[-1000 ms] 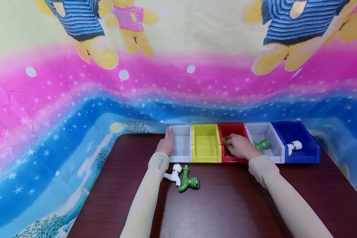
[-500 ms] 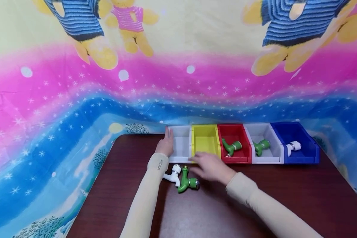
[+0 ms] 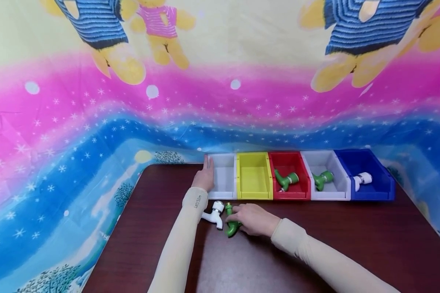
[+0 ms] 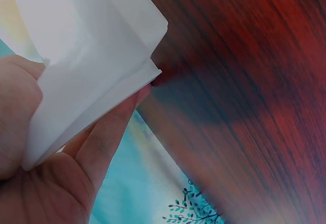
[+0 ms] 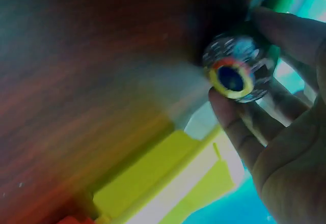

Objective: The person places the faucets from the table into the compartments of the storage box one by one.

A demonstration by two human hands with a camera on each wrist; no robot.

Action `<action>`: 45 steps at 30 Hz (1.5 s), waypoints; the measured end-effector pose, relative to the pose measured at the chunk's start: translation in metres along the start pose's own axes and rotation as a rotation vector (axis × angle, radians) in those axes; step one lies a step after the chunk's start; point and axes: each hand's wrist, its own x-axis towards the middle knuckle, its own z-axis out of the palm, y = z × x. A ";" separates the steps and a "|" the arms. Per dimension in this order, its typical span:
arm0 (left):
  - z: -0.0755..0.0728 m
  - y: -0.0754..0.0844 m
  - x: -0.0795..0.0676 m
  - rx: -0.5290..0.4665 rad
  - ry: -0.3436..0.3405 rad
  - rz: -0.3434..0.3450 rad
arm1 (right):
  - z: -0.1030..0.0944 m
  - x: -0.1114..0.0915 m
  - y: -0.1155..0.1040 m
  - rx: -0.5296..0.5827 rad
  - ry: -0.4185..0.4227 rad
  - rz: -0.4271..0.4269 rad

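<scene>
My left hand (image 3: 204, 179) holds the left side of the leftmost white bin (image 3: 223, 196). In the left wrist view, that bin's wall (image 4: 97, 81) lies between thumb and fingers, the fingers running along its outside. My right hand (image 3: 256, 219) grips a green faucet (image 3: 233, 228) on the table, its handle end mostly covered by the fingers. The right wrist view shows the faucet's round silver knob (image 5: 234, 74) between thumb and fingertips. Just left of it lies a white faucet (image 3: 215, 215), partly behind my left sleeve.
Right of the white bin, in one row, stand a yellow bin (image 3: 254, 195), a red bin (image 3: 293, 195) with a green faucet (image 3: 287, 180), another white bin (image 3: 331, 195) with a green faucet (image 3: 322, 180), and a blue bin (image 3: 381, 187) with a white faucet (image 3: 363, 180). A printed cloth hangs behind.
My right hand has let go of the green faucet in the red bin, moved left and forward of the bins, and taken hold of the green faucet on the table. The left hand stays put.
</scene>
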 end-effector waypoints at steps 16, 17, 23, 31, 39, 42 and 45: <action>-0.002 0.000 -0.001 -0.001 0.002 0.004 | 0.003 -0.003 -0.005 -0.018 -0.063 0.145; -0.002 0.000 0.000 -0.002 -0.001 0.002 | 0.004 -0.003 -0.005 -0.027 -0.062 0.145; -0.001 0.000 0.000 -0.007 -0.012 0.004 | -0.004 -0.003 -0.005 -0.038 -0.062 0.122; -0.001 -0.002 0.002 -0.006 -0.016 0.001 | -0.030 -0.008 0.001 0.031 0.027 0.102; -0.001 0.000 0.001 -0.023 -0.014 -0.005 | -0.050 -0.010 0.023 0.058 0.131 0.163; -0.001 0.000 0.001 -0.022 -0.012 -0.006 | -0.055 -0.009 0.035 0.055 0.158 0.185; 0.000 0.000 0.000 -0.017 -0.007 -0.003 | -0.059 -0.008 0.047 0.049 0.161 0.221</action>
